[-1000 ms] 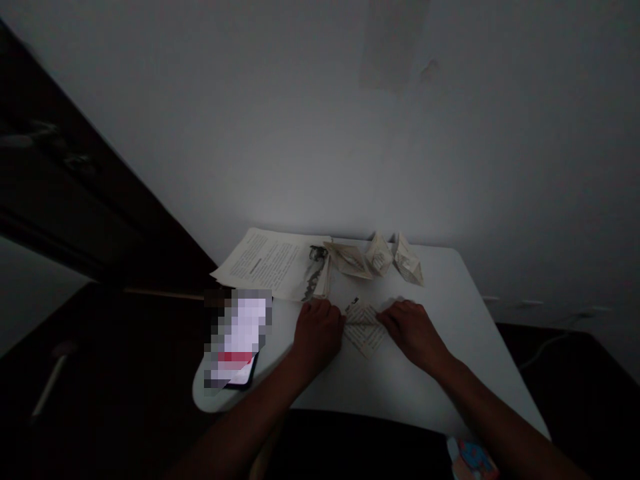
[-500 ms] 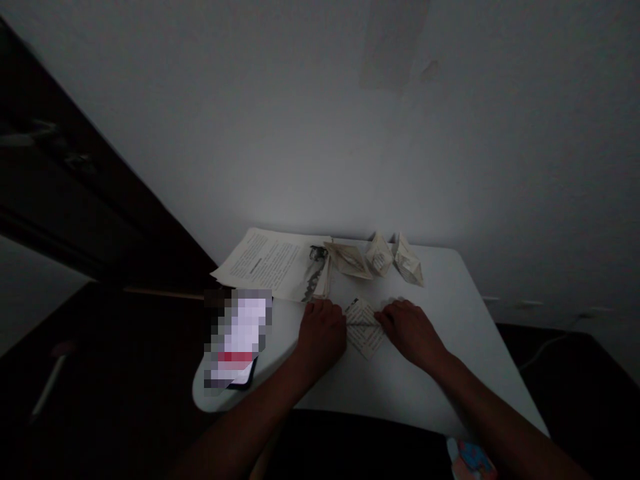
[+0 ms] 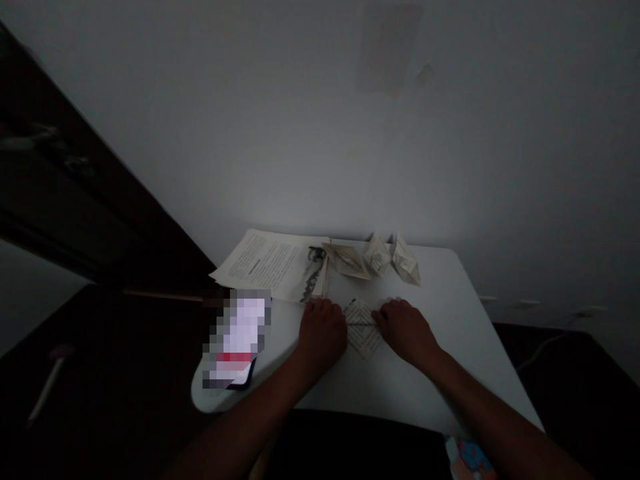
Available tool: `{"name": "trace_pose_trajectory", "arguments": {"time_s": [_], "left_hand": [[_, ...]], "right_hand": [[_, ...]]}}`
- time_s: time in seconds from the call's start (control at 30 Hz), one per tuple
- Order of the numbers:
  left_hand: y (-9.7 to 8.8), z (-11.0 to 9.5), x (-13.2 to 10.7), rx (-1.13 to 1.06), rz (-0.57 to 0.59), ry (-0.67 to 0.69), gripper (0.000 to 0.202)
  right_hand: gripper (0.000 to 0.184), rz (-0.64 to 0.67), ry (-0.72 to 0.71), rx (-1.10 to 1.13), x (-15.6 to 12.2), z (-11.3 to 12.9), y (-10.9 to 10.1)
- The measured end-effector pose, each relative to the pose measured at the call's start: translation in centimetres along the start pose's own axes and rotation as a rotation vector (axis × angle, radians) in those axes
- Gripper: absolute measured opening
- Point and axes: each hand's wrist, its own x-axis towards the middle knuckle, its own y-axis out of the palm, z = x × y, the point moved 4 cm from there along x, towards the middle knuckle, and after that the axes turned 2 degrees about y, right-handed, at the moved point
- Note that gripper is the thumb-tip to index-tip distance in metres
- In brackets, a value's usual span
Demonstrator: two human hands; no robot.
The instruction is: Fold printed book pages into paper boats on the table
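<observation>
A diamond-shaped folded paper [image 3: 363,328], printed with text, lay flat on the white table [image 3: 450,347], squarely between the two hands. The left hand [image 3: 324,330] sat at the paper's 9 o'clock and the right hand [image 3: 405,331] at its 3 o'clock. Each rested knuckles up with its fingers curled, the fingertips meeting the paper's side corners. The room was too dim to tell whether the fingers pinched those corners or only pressed them down. The paper's lower point stuck out toward 6 o'clock, clear of both hands.

At 12 o'clock from the paper, near the table's far edge, stood a row of three small folded paper shapes [image 3: 377,255] just beside one another. At 10 o'clock lay an open printed booklet [image 3: 270,263], partly overhanging the table edge. A phone [image 3: 237,343] with a lit screen lay at 9 o'clock from the left hand, near the rounded table corner.
</observation>
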Motion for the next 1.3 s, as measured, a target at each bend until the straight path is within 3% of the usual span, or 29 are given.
{"name": "trace_pose_trajectory", "arguments": {"time_s": [0.2, 0.43, 0.7, 1.07, 1.3], "left_hand": [[0.0, -0.1, 0.0, -0.023, 0.021, 0.014, 0.018], [-0.2, -0.2, 0.6, -0.039, 0.037, -0.098, 0.042], [-0.5, -0.1, 1.3, -0.015, 0.115, -0.059, 0.046], [-0.1, 0.1, 1.5, -0.049, 0.121, -0.065, 0.048], [-0.1, 0.7, 1.3, -0.067, 0.119, -0.069, 0.038]], "right_hand": [[0.031, -0.009, 0.03, -0.006, -0.1, 0.1, -0.1], [0.029, -0.031, 0.051, -0.029, -0.1, 0.5, -0.4], [0.032, -0.09, 0.091, -0.04, -0.5, 0.6, 0.0], [0.03, -0.138, 0.058, 0.324, -0.3, -0.4, 0.2], [0.028, -0.112, 0.095, 0.29, 0.1, -0.4, 0.5]]}}
